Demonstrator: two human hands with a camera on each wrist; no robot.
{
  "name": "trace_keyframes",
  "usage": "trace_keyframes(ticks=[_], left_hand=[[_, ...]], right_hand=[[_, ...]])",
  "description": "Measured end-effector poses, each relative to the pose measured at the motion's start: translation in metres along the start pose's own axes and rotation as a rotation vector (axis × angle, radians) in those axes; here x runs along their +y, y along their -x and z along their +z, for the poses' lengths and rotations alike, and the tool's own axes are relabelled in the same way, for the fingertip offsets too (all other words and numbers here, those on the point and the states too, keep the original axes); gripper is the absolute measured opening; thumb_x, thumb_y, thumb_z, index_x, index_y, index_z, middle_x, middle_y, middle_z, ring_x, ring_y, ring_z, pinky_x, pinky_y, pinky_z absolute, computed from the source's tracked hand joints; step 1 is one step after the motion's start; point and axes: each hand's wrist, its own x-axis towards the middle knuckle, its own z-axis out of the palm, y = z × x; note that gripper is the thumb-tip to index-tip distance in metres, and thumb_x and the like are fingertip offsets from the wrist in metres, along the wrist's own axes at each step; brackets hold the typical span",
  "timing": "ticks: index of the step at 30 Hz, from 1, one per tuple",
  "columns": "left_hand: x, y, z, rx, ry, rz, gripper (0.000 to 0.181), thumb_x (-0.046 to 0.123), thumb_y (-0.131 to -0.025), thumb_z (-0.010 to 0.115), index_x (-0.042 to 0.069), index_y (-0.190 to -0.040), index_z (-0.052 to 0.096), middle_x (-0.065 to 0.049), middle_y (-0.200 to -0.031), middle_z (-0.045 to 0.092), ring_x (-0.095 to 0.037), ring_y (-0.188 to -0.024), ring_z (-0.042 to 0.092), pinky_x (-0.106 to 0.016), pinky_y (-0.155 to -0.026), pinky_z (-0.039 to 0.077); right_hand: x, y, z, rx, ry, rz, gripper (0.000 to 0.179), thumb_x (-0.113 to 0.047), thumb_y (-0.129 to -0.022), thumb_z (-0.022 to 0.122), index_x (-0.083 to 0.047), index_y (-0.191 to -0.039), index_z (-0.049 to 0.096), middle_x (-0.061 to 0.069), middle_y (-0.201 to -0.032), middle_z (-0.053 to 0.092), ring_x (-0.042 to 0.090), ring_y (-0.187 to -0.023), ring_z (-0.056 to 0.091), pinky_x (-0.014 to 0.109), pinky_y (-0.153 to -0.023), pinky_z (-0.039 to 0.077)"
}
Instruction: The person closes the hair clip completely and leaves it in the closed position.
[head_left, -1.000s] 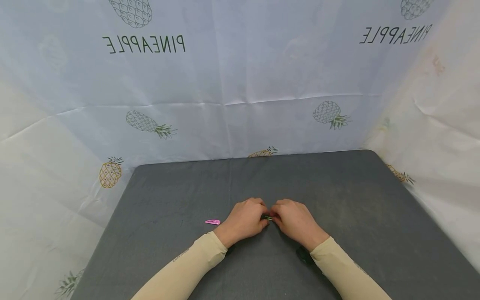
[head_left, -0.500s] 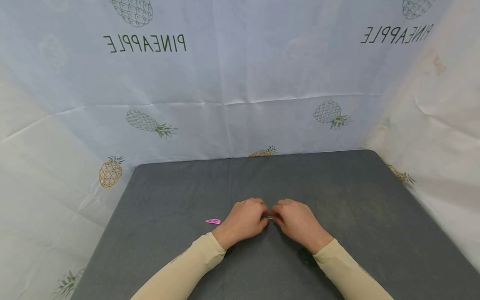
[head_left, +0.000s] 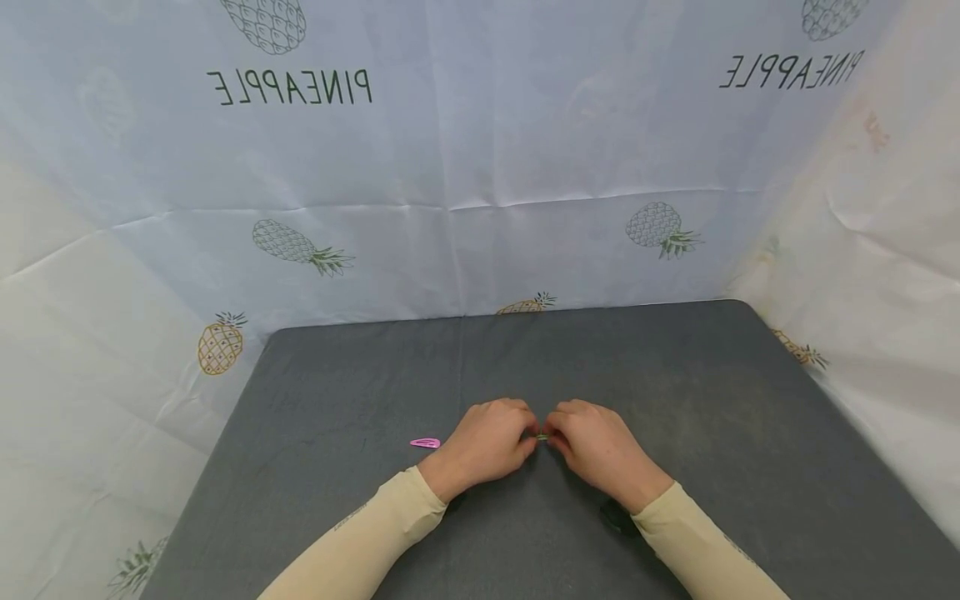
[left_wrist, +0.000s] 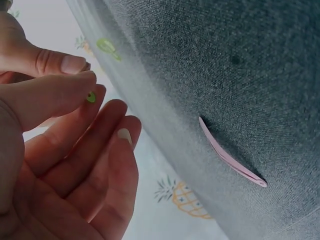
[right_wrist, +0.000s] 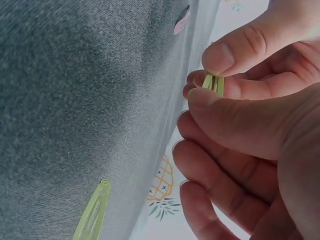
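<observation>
Both hands meet over the table's middle in the head view, pinching one small green snap hair clip (head_left: 542, 437) between them. My left hand (head_left: 487, 440) has its thumb and forefinger on one end. My right hand (head_left: 600, 450) grips the other end the same way. Up close in the right wrist view, the green clip's (right_wrist: 214, 84) two slim arms show between the thumbs, and its ends are covered by fingers. A pink snap hair clip (head_left: 426, 443) lies on the table left of my left hand. Another green hair clip (right_wrist: 93, 212) lies on the table, visible in both wrist views.
The dark grey cloth-covered table (head_left: 360, 375) spreads around the hands. White curtain (head_left: 480, 150) with pineapple prints rises behind it and at both sides. A dark object (head_left: 618, 518) sits under the right wrist, too shadowed to make out.
The right hand and forearm have shifted slightly to the right. Both hands keep their pinch on the green hair clip. The pink clip stays where it was.
</observation>
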Motion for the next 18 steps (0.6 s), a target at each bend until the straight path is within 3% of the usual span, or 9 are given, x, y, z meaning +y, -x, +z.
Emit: trace_keyframes(ticks=[18], left_hand=[[-0.0015, 0.0004, -0.003, 0.001, -0.005, 0.025, 0.006, 0.019, -0.099, 0.08, 0.025, -0.098, 0.082, 0.008, -0.095, 0.075, -0.007, -0.081, 0.071, -0.024, -0.067, 0.058]], right_hand=[[-0.0004, -0.0007, 0.0015, 0.039, 0.021, -0.03, 0.02, -0.008, -0.086, 0.091, -0.02, -0.085, 0.076, -0.007, -0.078, 0.063, 0.008, -0.07, 0.058, 0.024, -0.062, 0.052]])
